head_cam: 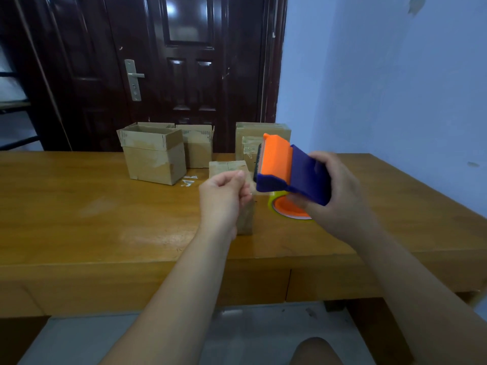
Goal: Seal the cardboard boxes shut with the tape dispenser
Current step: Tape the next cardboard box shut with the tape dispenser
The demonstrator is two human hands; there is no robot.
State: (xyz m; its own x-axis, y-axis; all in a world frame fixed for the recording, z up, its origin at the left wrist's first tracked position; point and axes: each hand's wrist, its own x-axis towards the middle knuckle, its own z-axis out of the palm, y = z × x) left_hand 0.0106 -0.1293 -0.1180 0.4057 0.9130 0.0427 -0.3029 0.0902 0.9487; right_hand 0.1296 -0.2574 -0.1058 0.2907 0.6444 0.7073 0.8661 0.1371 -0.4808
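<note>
My right hand (334,191) grips the blue and orange tape dispenser (287,169) in the air above the table, its clear tape roll (284,210) hanging underneath. My left hand (224,193) pinches the loose end of the clear tape (251,187) just left of the dispenser's blade. Right below and behind my left hand stands a small closed cardboard box (228,168), partly hidden by the hand. An open box (154,156) with raised flaps stands at the back left, with another open box (196,146) behind it. Taped boxes (253,138) are stacked at the back right, behind the dispenser.
The wooden table (105,219) runs across the view, its front edge close to me. Scraps of clear tape (189,180) lie by the open box. A dark door (171,69) stands behind the table and a pale wall (395,88) is at the right.
</note>
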